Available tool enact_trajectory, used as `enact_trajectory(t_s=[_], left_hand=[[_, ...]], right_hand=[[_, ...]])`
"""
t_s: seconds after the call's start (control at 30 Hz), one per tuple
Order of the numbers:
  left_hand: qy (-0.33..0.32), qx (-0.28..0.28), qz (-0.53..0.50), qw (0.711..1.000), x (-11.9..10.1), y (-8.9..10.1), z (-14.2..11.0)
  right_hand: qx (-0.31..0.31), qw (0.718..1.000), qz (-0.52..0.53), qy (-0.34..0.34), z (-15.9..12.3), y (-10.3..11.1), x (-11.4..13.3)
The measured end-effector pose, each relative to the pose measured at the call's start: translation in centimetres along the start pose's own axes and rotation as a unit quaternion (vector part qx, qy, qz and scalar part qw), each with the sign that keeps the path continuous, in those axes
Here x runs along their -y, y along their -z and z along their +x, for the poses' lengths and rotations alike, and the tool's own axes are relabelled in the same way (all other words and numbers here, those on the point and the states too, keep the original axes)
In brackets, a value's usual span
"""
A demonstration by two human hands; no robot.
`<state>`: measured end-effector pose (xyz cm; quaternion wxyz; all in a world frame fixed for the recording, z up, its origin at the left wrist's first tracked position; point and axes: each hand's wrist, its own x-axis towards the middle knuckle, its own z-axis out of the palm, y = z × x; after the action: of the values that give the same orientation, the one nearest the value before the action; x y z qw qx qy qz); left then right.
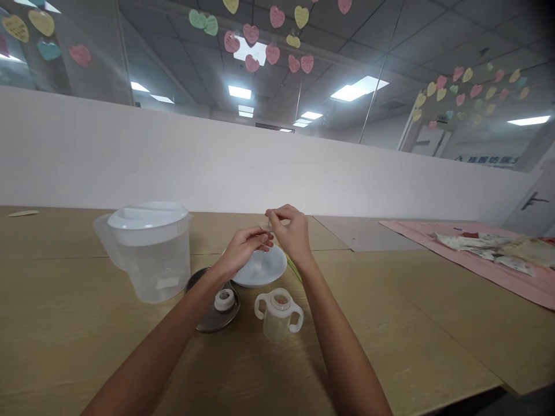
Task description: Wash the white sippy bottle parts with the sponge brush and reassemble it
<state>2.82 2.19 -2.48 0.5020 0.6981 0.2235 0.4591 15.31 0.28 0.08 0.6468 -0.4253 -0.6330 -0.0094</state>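
Translucent piece point(266, 228) between closed fingertips of left hand point(246, 247) and right hand point(293, 231), beyond 2-handled cup point(277, 325) with reddish bits point(281, 300).

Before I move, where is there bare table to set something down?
Two wide patches of tabletop look bare: right of the right forearm, short of the pink cloth, and left of the pitcher. It is crowded from the left forearm across to the right one, where the round pan, white bowl and two-handled cup sit close together.

Slim, bare forearms point(347, 335) taper to narrow wrists point(306, 261) — both hands point(292, 231) bare, fingers point(255, 231) slender.
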Motion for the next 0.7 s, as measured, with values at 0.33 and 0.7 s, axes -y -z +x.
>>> enact_trajectory(t_s=[0.33, 0.7], left_hand=[[0.001, 0.016, 0.077, 0.997, -1.6, 0.4, -0.6], [0.015, 0.085, 0.190, 0.978, -2.6, -0.5, -1.6]], right_hand=[[-0.094, 0.988, 0.089, -0.089, 0.6, 0.1, -1.3], [-0.195, 0.924, 0.257, -0.203, 1.6, 1.6, -3.9]])
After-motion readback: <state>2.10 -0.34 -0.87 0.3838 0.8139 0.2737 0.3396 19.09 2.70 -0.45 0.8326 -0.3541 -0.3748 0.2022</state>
